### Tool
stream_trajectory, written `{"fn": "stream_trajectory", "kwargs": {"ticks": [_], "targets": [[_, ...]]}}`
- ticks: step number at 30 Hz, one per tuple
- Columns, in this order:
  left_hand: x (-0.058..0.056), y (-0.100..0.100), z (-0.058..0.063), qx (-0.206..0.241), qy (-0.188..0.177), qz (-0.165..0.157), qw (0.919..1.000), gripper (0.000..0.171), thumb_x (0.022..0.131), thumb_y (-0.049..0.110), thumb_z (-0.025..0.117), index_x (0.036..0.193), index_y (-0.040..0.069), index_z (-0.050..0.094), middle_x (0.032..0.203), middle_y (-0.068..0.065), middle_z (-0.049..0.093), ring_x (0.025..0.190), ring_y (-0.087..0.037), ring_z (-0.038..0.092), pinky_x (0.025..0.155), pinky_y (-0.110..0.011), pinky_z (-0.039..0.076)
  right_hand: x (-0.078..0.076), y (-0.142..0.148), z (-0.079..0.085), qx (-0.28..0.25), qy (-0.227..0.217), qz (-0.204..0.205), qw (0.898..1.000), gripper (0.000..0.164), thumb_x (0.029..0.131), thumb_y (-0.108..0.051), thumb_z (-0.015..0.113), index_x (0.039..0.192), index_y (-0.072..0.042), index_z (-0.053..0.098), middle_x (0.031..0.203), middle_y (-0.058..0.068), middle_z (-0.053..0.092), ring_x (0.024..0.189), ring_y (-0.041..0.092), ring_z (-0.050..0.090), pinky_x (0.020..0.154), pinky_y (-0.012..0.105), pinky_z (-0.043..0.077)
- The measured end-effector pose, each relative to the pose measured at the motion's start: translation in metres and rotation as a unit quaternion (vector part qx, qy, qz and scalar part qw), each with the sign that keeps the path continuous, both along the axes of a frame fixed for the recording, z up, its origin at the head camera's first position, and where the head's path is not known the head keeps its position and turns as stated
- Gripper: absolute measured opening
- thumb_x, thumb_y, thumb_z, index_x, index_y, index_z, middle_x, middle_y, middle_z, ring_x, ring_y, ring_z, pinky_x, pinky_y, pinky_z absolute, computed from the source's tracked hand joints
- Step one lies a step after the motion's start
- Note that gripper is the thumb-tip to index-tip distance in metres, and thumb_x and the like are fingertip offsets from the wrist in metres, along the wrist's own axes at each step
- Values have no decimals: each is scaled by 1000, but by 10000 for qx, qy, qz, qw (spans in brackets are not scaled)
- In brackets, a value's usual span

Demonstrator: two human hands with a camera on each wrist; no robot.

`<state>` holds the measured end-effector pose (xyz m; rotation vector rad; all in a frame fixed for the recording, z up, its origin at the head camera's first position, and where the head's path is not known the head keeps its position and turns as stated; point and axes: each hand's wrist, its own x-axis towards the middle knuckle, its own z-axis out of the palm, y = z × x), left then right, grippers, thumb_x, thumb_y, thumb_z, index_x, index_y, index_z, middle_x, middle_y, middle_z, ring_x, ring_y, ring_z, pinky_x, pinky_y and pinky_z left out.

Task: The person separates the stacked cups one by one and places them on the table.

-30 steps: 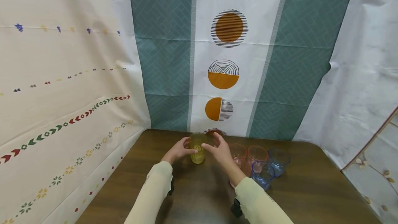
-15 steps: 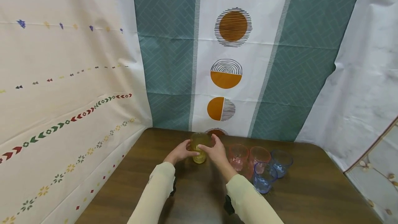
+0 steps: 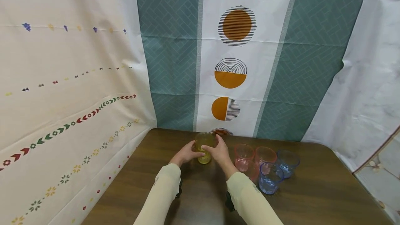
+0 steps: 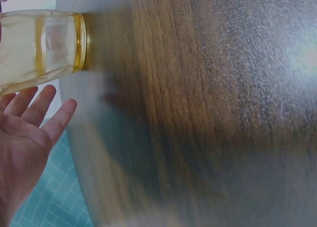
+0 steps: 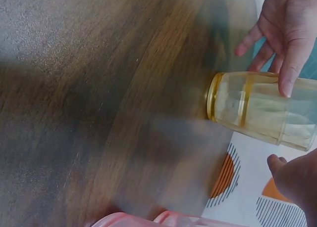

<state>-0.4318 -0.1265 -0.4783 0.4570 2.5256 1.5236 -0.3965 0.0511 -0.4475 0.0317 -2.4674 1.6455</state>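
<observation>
Yellow see-through tumblers [image 3: 204, 159] stand upright on the table near the far edge, one apparently nested in the other. To their left, my left hand [image 3: 185, 154] has its thumb over the front of the glass and its fingers behind. In the left wrist view those fingers [image 4: 42, 106] are nearly straight and spread along the glass side. My right hand [image 3: 220, 155] is on the other side, fingers extended. A narrow gap separates its thumb from the glass [image 5: 262, 108] in the right wrist view.
Several pink glasses [image 3: 243, 152] stand to the right of my right hand. Beside them are two blue glasses [image 3: 268, 181]. The brown wooden table [image 3: 312, 197] ends at a patterned cloth [image 3: 175, 110] behind, with more cloth [image 3: 93, 141] hanging at the left.
My right hand has moved left, closer to the yellow tumblers. The left hand stays beside them. The whole head view has shifted slightly, so everything sits further right.
</observation>
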Motion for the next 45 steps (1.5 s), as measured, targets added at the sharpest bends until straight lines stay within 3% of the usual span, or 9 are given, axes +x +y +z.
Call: {"fn": "stream_trajectory", "kwargs": {"ticks": [11, 22, 31, 45], "targets": [[1, 0, -1, -435, 114, 217, 9988, 81, 88, 32, 77, 149, -2, 36, 146, -25, 45, 133, -40, 45, 105, -53, 42, -9, -5, -2, 123, 57, 162, 9998, 93, 81, -25, 84, 150, 6, 31, 151, 27, 38, 137, 42, 39, 111, 54, 34], [3, 3, 2, -101, 3, 155, 9998, 75, 87, 28, 79, 146, 1, 41, 144, -19, 50, 133, -34, 48, 106, -50, 41, -11, -1, -2, 375, -14, 226, 9990, 85, 84, -27, 82, 148, 5, 37, 144, 26, 48, 129, 42, 48, 107, 53, 40], [2, 1, 1, -402, -29, 213, 9990, 84, 87, 32, 78, 151, -1, 34, 150, -23, 42, 137, -36, 43, 107, -50, 40, -9, 1, -2, 609, 108, 144, 9980, 80, 85, -30, 81, 145, 5, 42, 139, 25, 53, 127, 40, 51, 105, 53, 42], [1, -1, -1, -386, -115, 244, 9989, 87, 87, 38, 78, 152, 3, 33, 151, -21, 42, 137, -36, 42, 108, -53, 38, -4, -1, 12, 333, 441, 23, 9985, 83, 81, -31, 84, 146, 0, 42, 145, 21, 49, 132, 39, 47, 108, 54, 38]]}}
